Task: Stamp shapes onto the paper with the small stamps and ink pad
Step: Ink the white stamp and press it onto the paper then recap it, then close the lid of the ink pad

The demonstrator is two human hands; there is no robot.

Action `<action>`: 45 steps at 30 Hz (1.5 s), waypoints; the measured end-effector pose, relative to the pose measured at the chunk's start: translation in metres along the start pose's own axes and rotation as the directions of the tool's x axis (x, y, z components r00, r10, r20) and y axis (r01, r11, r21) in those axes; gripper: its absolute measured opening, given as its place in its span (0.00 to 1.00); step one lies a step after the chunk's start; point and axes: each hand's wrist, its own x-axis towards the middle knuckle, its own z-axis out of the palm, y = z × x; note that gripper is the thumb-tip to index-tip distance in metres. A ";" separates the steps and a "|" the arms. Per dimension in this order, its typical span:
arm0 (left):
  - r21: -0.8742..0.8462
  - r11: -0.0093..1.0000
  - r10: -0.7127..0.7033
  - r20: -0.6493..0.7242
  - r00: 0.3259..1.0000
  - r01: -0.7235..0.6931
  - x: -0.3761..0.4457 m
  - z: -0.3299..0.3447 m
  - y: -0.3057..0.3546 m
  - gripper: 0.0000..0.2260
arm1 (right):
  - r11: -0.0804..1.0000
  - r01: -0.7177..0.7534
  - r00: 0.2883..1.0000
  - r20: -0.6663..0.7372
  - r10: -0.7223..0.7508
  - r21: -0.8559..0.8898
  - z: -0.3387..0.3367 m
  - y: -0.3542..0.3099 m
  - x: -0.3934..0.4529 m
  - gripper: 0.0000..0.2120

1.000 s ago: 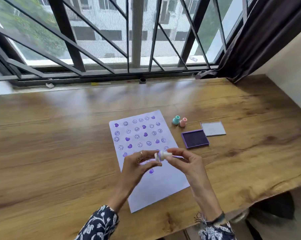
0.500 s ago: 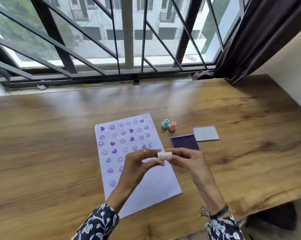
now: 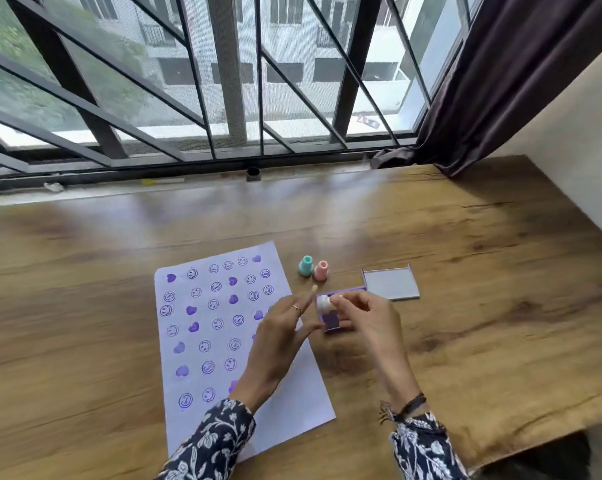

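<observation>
On the grained wooden tabletop [image 3: 466, 271] lies a pale lilac sheet of paper [image 3: 292, 393] printed with purple hearts and round smiley faces. The right hand [image 3: 369, 317] pinches a small white cylindrical stamp [image 3: 324, 302] in closed fingers, just above the square purple ink pad [image 3: 330, 322] — its flat lid [image 3: 391, 284] lies beside. The left hand [image 3: 279, 334] holds nothing, fingers spread. Teal and pink plastic stamps [image 3: 313, 268] stand upright nearby.
</observation>
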 end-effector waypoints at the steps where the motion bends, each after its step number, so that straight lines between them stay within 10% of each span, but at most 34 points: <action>1: 0.027 0.999 -0.023 -0.019 1.000 0.024 0.005 0.002 -0.003 0.24 | 0.996 0.048 0.998 -0.046 -0.052 -0.078 -0.001 -0.002 0.008 0.02; 16: 0.301 0.943 -0.120 -0.082 0.989 0.139 0.022 0.019 -0.033 0.18 | 0.603 0.309 0.875 -0.028 -0.482 -0.736 0.017 0.000 0.082 0.05; 25: 0.132 0.990 -0.053 -0.009 0.999 0.054 0.018 0.016 -0.026 0.13 | 0.786 0.245 0.886 -0.199 -0.419 -0.567 -0.007 0.010 0.061 0.19; 33: 0.194 0.980 0.000 0.204 0.979 -0.041 0.016 0.013 -0.028 0.39 | 0.700 -0.135 0.944 -0.306 -0.125 -0.701 -0.029 0.032 0.053 0.48; 45: 0.245 0.966 0.044 0.163 0.986 -0.084 0.016 0.018 -0.031 0.32 | 0.759 -0.196 0.903 -0.416 -0.106 -0.621 -0.029 0.032 0.057 0.43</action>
